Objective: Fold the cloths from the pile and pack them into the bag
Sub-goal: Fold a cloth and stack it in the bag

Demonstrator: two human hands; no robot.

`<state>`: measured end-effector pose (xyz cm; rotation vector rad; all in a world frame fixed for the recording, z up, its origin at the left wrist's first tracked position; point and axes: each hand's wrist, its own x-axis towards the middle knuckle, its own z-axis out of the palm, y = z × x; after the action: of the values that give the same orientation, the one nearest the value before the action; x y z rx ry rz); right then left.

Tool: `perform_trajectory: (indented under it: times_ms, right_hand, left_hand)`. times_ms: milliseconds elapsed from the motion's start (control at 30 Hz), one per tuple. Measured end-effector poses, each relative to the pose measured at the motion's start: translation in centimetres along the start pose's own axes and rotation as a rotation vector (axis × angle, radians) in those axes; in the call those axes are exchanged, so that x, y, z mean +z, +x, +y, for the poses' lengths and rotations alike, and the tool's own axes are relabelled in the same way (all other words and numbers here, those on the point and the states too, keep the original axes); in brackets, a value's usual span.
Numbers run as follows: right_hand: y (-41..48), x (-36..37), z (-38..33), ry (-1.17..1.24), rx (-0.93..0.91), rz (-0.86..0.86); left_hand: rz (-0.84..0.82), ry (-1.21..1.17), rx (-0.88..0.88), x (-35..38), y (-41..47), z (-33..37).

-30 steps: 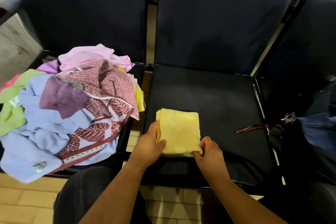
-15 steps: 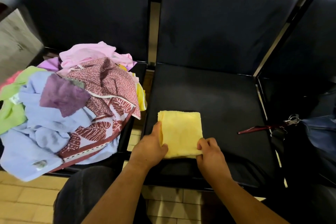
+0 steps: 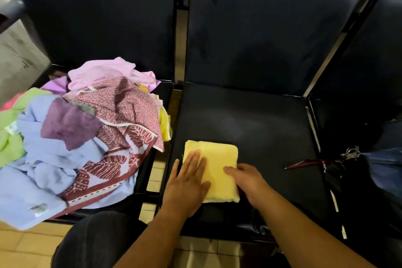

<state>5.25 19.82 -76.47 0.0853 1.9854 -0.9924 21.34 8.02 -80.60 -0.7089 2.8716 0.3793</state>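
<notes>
Folding is the step in hand, and by my judgement nearly finished for this piece. The yellow cloth [image 3: 217,165] lies as a small thick rectangle at the near edge of the middle seat [image 3: 250,119]. My left hand [image 3: 187,185] lies flat on its left part, fingers [image 3: 193,161] straight and pressing down, holding nothing. My right hand [image 3: 252,183] is at the cloth's right edge with the thumb laid across the top.

The next move, I think, is to lift the cloth without letting the layers slip and carry it right to the bag [image 3: 352,185]. That calls for a grip that takes in every layer. The pile [image 3: 76,137] on the left seat looks large, so most of the work remains.

My right fingers are hidden behind the hand and the cloth, so I cannot tell whether they curl under the edge. The bag is dark against the dark right seat and cut off by the frame. I cannot make out its mouth, only a red strap [image 3: 309,162] and a metal ring [image 3: 352,153] near it.
</notes>
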Motion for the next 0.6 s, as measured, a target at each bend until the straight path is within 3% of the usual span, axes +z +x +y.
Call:
perform_trajectory:
  times_ms: [100,167,233,333,400,467,600]
  right_hand:
    - [-1.8,-0.8,-1.0,0.179,-0.040,-0.089]
    - [-3.6,-2.1,-1.4,0.319,-0.049,-0.184]
    - [-5.3,-3.1,-1.9,0.418,-0.066,-0.220]
    - [-7.3,-6.9,-2.4,0.538,-0.109,-0.258]
    - [-8.6,-10.5,-2.3,0.578,-0.136,-0.258]
    - [-10.0,-14.1,-2.1,0.590,-0.177,-0.225]
    - [-12.0,-21.6,-1.1,0.625,-0.223,-0.082]
  left_hand:
    - [0.076,-0.049,-0.014,-0.1,0.1,0.1]
    - [0.026,-0.182,-0.043,-0.7,0.2,1.0]
    - [-0.016,-0.547,-0.187,-2.0,0.0,1.8]
    - [-0.163,-1.300,-0.515,-6.1,0.1,6.1]
    - [-0.290,-1.625,-0.617,-9.1,0.2,9.8]
    - [-0.417,-1.825,-0.603,-11.0,0.6,13.3]
    - [-0.402,-1.822,-0.432,-12.6,2.3,19.8]
